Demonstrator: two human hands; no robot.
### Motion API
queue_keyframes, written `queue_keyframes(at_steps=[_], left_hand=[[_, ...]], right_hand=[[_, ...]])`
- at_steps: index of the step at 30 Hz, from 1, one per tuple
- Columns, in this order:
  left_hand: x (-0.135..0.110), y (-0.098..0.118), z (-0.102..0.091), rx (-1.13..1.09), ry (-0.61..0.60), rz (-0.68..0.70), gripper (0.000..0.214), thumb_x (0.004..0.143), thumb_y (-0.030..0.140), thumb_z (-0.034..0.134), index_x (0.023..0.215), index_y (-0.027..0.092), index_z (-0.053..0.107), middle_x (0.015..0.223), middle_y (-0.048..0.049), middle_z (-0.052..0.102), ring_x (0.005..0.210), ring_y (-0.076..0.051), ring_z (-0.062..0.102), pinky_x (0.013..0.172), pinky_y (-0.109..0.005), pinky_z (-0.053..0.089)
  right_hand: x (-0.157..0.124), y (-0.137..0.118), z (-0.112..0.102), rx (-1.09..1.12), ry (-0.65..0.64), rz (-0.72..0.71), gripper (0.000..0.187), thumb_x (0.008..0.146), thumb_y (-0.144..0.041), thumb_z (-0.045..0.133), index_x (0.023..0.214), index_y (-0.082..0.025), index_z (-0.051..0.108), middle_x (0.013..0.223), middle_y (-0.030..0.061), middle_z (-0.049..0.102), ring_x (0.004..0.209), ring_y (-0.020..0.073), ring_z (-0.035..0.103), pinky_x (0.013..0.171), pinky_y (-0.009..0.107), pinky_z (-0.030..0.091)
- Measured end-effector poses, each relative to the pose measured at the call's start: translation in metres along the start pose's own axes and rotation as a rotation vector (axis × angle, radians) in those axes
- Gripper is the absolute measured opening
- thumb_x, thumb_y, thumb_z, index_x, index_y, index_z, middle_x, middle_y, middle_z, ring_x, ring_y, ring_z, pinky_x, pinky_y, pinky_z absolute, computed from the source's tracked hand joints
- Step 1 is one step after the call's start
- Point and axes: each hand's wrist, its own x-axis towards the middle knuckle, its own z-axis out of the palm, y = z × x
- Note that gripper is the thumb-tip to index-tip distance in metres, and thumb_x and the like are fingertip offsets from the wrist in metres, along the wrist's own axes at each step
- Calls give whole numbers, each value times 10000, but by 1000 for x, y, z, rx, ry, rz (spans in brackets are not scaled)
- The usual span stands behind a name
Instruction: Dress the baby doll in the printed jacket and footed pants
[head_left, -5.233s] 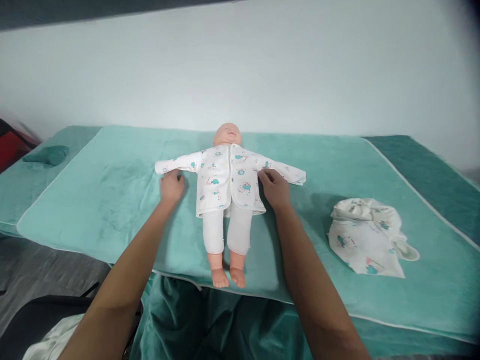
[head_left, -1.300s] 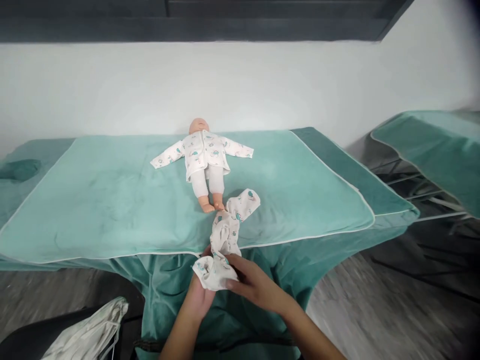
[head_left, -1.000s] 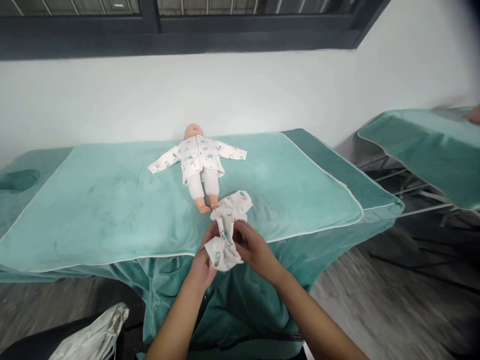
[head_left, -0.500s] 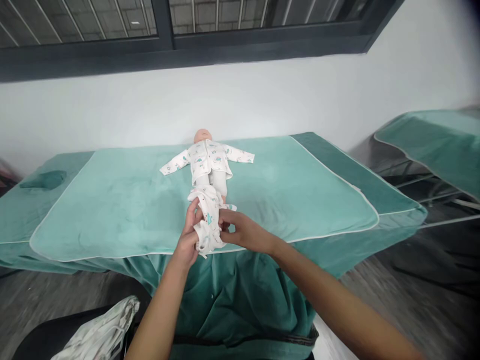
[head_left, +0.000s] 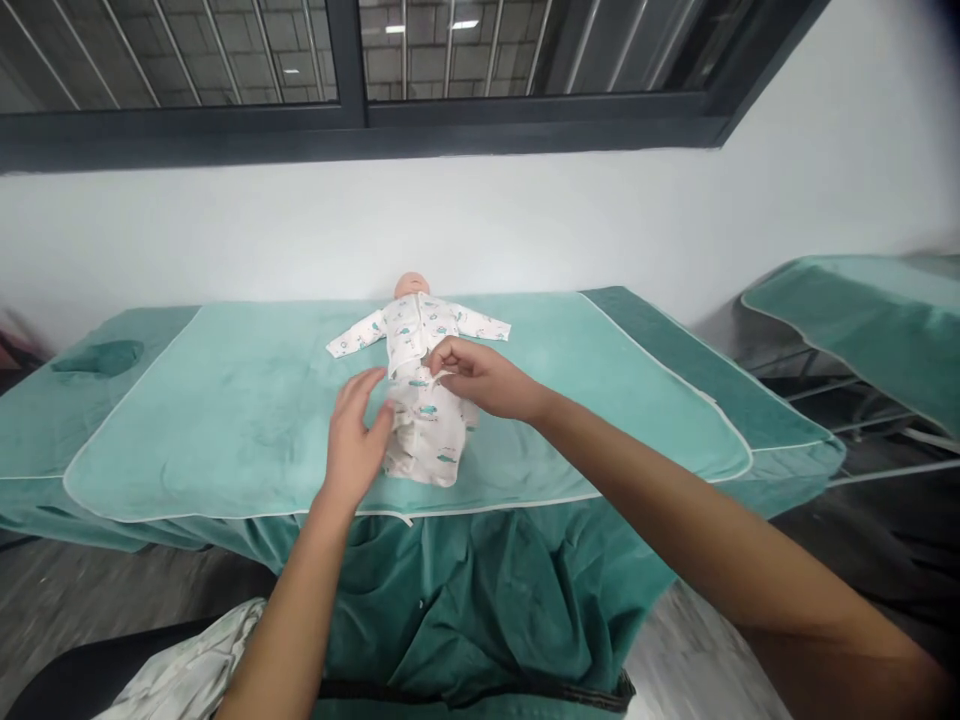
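A baby doll [head_left: 412, 284] lies on its back on the bed, head toward the wall. It wears a white printed jacket [head_left: 406, 331] with both sleeves spread out sideways. White baby pants [head_left: 427, 440] with the same kind of print cover the doll's legs and hide them. My right hand [head_left: 484, 378] pinches the upper edge of the pants near the jacket's hem. Just left of the pants, my left hand [head_left: 355, 437] is open, its fingers apart and curved; it holds nothing.
The bed has a light green cover [head_left: 225, 420] with a white-piped edge. White printed cloth [head_left: 191, 665] lies on something black at lower left. Another green-covered bed [head_left: 870, 335] stands at right. A dark-framed window [head_left: 525, 125] is above the wall.
The pants were bunched between both hands by the doll's lower legs; now they lie spread over the legs. My right hand has moved up toward the waist; my left has let go.
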Motion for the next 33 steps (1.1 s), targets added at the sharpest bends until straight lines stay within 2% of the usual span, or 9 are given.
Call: queue_keyframes(at_steps=[3,6,11,15,22,26,29,31,33], left_hand=[[15,17,1,-353,-325,-159,440,827,263,719,1264,235,677,1289,-61,697,1192,-245,639,1049,-364,470],[29,25,-4,-478,-450,-278,311,747,304,821,1010,181,711,973,-22,730,872,-181,662,788,-272,505],[54,38,-25,-612,-315,-218,380,668,293,893,728,180,535,773,40,616,676,-101,555,622,-211,432],[67,52,-35,-643,-269,-204,416,727,346,866,717,195,479,664,59,542,574,-86,490,546,-201,389],[41,67,-18,-285,-544,-172,381,792,471,795,1028,183,714,988,-62,758,937,-265,692,795,-338,538],[39,60,-8,-347,-223,-136,268,862,387,699,1027,179,733,1035,-39,767,1018,-258,689,918,-359,528],[43,55,-6,-392,-206,-98,261,836,298,700,1067,182,744,1090,-29,764,1073,-248,675,993,-355,504],[43,54,-4,-454,-215,-146,278,826,307,719,1071,180,749,1080,-33,766,1071,-252,678,995,-357,503],[40,53,-1,-547,-225,-251,335,814,378,760,1084,180,746,1022,-39,770,1010,-258,697,944,-362,521]], right_hand=[[10,-22,5,78,-124,-62,121,816,-125,600,908,-202,618,916,5,627,823,131,577,711,257,451],[16,-41,1,101,-197,-88,120,813,-121,621,909,-193,623,912,2,638,811,121,591,698,246,450],[23,-67,-29,-188,-227,21,243,804,-257,737,1033,-202,676,851,-29,641,725,106,555,621,222,382],[26,-80,-38,-459,-279,137,318,733,-440,838,785,-182,660,689,-54,545,648,103,485,590,232,329],[23,-78,-11,-197,129,-112,410,812,-548,771,799,-181,587,728,-40,540,679,108,494,612,236,363],[21,-76,-12,-206,-111,-24,365,816,-523,776,854,-173,679,753,-22,629,701,126,555,635,246,418],[20,-71,-19,-276,-468,130,289,710,-414,870,808,-170,752,730,-9,694,668,145,602,620,256,452],[20,-67,-21,-253,-462,181,230,700,-350,867,793,-167,763,741,-1,716,671,152,619,626,260,464],[21,-63,-21,-160,-276,178,186,757,-324,810,841,-167,754,816,8,729,725,153,627,659,260,468]])
